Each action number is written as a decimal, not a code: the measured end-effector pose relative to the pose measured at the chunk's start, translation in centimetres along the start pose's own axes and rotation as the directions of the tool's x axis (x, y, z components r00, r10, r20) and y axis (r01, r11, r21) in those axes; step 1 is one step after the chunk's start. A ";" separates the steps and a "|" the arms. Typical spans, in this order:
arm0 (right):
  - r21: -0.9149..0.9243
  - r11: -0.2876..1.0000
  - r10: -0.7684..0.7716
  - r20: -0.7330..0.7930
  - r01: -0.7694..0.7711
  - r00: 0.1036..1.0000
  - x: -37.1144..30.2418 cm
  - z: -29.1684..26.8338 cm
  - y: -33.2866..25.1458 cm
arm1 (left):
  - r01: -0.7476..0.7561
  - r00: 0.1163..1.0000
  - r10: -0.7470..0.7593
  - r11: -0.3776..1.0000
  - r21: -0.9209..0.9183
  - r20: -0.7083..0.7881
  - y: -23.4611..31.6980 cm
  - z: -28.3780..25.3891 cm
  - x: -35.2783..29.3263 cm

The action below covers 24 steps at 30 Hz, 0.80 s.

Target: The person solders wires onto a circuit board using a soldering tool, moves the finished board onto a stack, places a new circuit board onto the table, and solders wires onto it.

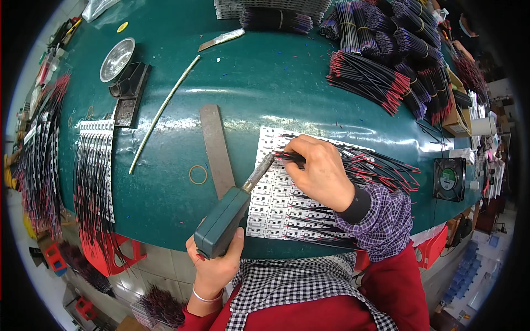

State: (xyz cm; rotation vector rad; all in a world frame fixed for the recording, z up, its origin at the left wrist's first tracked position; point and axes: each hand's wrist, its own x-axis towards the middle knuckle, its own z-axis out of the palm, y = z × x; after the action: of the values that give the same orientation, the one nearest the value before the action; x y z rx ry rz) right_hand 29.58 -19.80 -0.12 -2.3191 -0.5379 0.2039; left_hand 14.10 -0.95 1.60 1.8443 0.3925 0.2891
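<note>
My left hand is wrapped round the grip of a dark green soldering gun. Its metal tip slants up and right to the upper part of a white circuit board panel. Right by that tip, my right hand pinches thin black wires with red ends, its fingers closed. More black and red wires fan out to the right from beneath this hand. Wires also lie across the lower rows of the panel. Hand and wires hide part of the board, and the exact contact at the tip is too small to make out.
A flat metal strip, a pale stick and a rubber band lie left of the panel. Farther left are a metal dish and a wired panel. Wire bundles pile up far right, above a small fan.
</note>
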 end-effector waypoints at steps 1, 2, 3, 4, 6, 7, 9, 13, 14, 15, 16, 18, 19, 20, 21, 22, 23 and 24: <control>0.003 1.000 -0.005 -0.005 0.005 1.000 0.0 0.0 0.1 | 0.000 1.000 0.000 1.000 0.001 0.000 0.0 -0.1 -0.1; 0.004 1.000 -0.004 -0.005 0.004 1.000 0.0 0.0 0.0 | -0.003 1.000 0.003 1.000 0.026 0.003 -0.1 -0.3 -0.2; 0.005 1.000 0.008 0.007 -0.008 1.000 0.1 0.0 0.0 | -0.006 1.000 0.006 0.999 0.051 0.006 -0.2 -0.4 -0.4; 0.006 1.000 0.021 0.018 -0.021 1.000 0.1 -0.1 -0.1 | -0.007 1.000 0.006 0.999 0.051 0.006 -0.4 -0.5 -0.7; 0.002 1.000 0.015 0.012 -0.015 1.000 0.1 -0.2 -0.2 | -0.119 0.989 0.133 0.976 0.184 -0.063 -1.0 -0.4 -1.1; 0.001 1.000 0.008 0.008 -0.008 1.000 0.1 -0.2 -0.2 | -0.118 0.989 0.132 0.975 0.186 -0.064 -1.0 -0.5 -1.2; -0.003 1.000 0.005 0.018 -0.005 1.000 0.3 -0.2 -0.1 | -0.056 0.997 0.060 0.992 0.109 -0.039 -1.1 -0.7 -1.4; 0.038 0.999 0.029 0.066 -0.031 0.997 0.7 -0.7 0.0 | 0.029 0.997 -0.033 0.998 0.058 0.069 -1.0 -1.1 -1.6; 0.040 0.999 0.026 0.067 -0.029 0.997 0.8 -0.7 -0.1 | 0.007 1.000 -0.008 0.998 0.058 0.021 -1.3 -0.8 -1.7; 0.048 0.999 0.023 0.075 -0.026 0.997 0.8 -0.8 -0.3 | -0.014 1.000 0.016 0.998 0.059 -0.026 -1.5 -0.7 -1.7; 0.053 0.998 0.022 0.082 -0.026 0.996 0.8 -0.8 -0.3 | -0.015 1.000 0.017 0.998 0.057 -0.025 -1.6 -0.7 -1.7; 0.043 0.999 0.024 0.086 -0.028 0.996 0.8 -0.7 -0.1 | -0.118 0.993 0.110 0.967 0.224 0.048 -1.7 -0.9 -1.6; 0.037 0.999 0.027 0.090 -0.031 0.996 0.8 -0.7 0.1 | -0.119 0.993 0.110 0.967 0.225 0.051 -1.5 -0.8 -1.4; 0.038 0.999 0.029 0.089 -0.033 0.996 0.8 -0.8 0.2 | -0.065 0.997 0.059 0.987 0.146 0.050 -1.1 -0.8 -1.2; 0.031 0.999 0.021 0.082 -0.024 0.996 0.8 -0.8 0.2 | -0.011 0.999 0.007 0.998 0.066 0.052 -0.7 -0.7 -1.0; 0.023 1.000 0.011 0.076 -0.013 0.997 0.8 -0.7 0.2 | -0.011 0.999 0.008 0.998 0.065 0.052 -0.4 -0.7 -0.8; 0.023 1.000 0.011 0.076 -0.013 0.997 0.7 -0.7 0.1 | 0.010 0.998 -0.014 0.998 0.064 0.060 -0.1 -0.8 -0.7; 0.008 1.000 0.006 0.074 -0.007 0.997 0.7 -0.6 0.0 | 0.031 0.997 -0.035 0.997 0.064 0.069 0.0 -0.8 -0.6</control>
State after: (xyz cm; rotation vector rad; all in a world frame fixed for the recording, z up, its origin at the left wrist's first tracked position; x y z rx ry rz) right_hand 30.41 -19.91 0.32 -2.3124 -0.5654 0.2962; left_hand 13.25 -0.50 1.88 1.9023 0.3870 0.1907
